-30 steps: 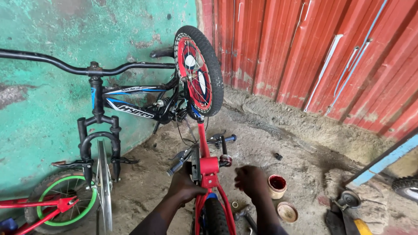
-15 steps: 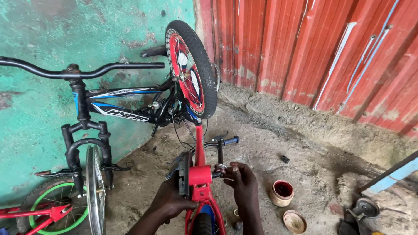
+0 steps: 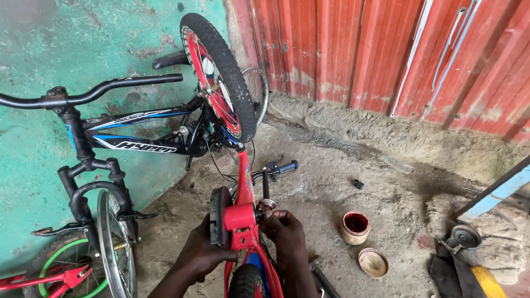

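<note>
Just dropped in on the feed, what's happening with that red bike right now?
A person is working on a small red bicycle that stands upside down on the dirt floor, its front wheel up in the air. The left hand grips the frame beside a black pedal, while the fingers of the right hand are at the crank axle on the other side. A small open tin and its lid sit on the ground nearby. A black bicycle leans against the green wall.

The little bike (image 3: 243, 221) is bright red, and its wheel disc (image 3: 212, 83) is red with a white web-like print. Behind it sits a black bike (image 3: 132, 140) with blue-white streaks, against a teal wall (image 3: 66, 44) and rusty red corrugated sheets (image 3: 375, 49). The small tin (image 3: 354, 227) is tan with dark red inside.
</note>
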